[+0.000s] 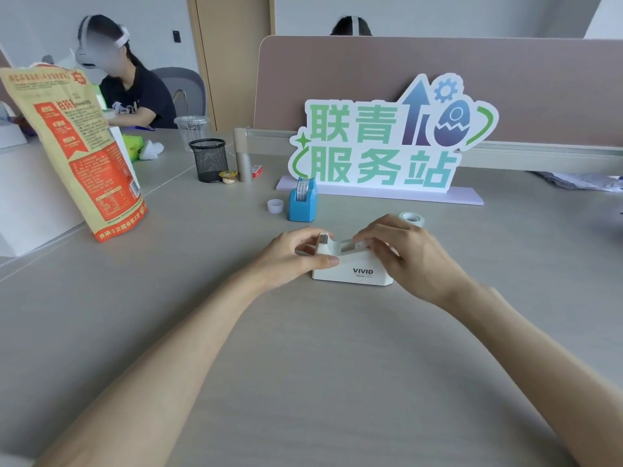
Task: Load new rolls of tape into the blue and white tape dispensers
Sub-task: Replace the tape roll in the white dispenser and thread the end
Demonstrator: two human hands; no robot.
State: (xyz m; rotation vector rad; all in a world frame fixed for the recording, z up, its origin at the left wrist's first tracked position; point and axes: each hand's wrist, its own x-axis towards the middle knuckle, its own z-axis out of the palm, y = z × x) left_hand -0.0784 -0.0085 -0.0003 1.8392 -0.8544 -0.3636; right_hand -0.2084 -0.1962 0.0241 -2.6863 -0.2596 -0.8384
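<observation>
The white tape dispenser point(354, 269), marked VIVID, stands on the grey desk point(303, 348) between my hands. My left hand point(296, 256) grips its cutter end, thumb along the front side. My right hand point(404, 251) covers the rear part, fingertips pinched at the top of the well; what they pinch is hidden. Behind it the blue tape dispenser point(301, 203) stands upright with a roll of tape in it. A clear tape roll point(412, 218) lies flat just beyond my right hand. A small white empty core point(275, 206) sits left of the blue dispenser.
A large standing sign point(387, 143) with green characters is at the back. A black mesh pen cup point(209, 160), a small jar point(228, 177) and a cardboard tube point(245, 168) stand back left. An orange paper bag point(77, 146) stands at left. A person sits beyond it.
</observation>
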